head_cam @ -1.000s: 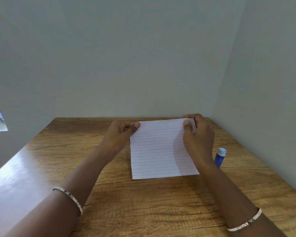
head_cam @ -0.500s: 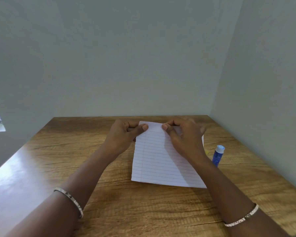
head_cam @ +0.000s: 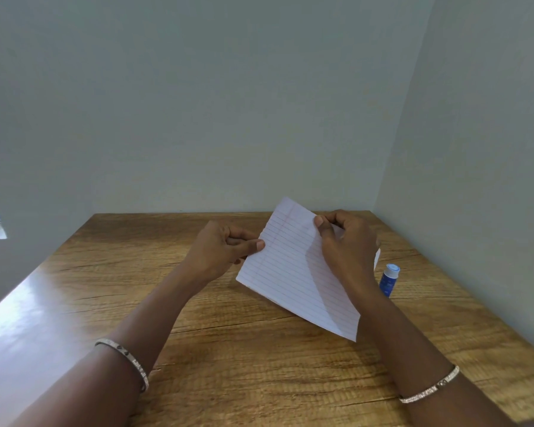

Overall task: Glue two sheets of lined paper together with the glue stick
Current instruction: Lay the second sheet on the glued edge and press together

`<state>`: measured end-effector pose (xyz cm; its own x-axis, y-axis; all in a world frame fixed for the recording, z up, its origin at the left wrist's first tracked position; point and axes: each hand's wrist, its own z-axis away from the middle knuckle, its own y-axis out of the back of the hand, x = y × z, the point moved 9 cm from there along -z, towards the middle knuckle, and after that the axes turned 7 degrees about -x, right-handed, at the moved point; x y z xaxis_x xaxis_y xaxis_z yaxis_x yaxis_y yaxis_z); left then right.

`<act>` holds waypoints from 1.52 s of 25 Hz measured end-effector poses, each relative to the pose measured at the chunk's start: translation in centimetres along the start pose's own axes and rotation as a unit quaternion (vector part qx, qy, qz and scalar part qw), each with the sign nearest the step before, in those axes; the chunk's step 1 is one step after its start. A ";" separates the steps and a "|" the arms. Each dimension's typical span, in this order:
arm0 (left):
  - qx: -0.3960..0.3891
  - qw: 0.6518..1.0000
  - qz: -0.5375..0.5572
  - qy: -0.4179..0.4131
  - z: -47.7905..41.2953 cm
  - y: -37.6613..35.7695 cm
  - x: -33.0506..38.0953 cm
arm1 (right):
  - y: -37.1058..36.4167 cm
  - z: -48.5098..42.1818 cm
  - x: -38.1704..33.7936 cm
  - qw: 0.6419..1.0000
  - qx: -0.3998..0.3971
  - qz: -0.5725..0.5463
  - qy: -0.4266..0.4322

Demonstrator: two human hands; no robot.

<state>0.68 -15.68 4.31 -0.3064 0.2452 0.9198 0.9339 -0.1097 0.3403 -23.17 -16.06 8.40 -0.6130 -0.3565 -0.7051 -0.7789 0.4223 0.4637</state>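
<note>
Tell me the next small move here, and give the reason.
Probably lay the lined paper flat on the table and free the right hand for the glue stick. The left hand and the right hand both pinch the paper near its far end, holding it tilted up from the wood. The glue stick stands capped and untouched beside it, so no glue can go on yet.

The glue stick (head_cam: 389, 280) bears print too small to read; nothing else carries text.
</note>
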 end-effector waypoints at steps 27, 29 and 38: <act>0.142 0.920 -0.342 0.126 5.9 1.6 -1.4 | -1.6 7.2 2.4 0.981 -0.162 -0.037 -0.099; 0.052 0.906 -0.392 0.153 6.2 -1.2 -2.3 | -1.7 8.4 2.4 0.982 -0.159 0.021 -0.098; -0.116 0.840 -0.498 0.180 7.1 -5.6 -4.3 | -0.1 9.7 1.0 0.949 -0.161 0.271 0.015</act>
<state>-1.95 -9.27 -2.98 -0.9897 0.0242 0.1410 0.1325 -0.2178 0.9670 -22.43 -8.36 2.39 -0.9350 -0.1858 -0.3022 -0.3448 0.2758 0.8973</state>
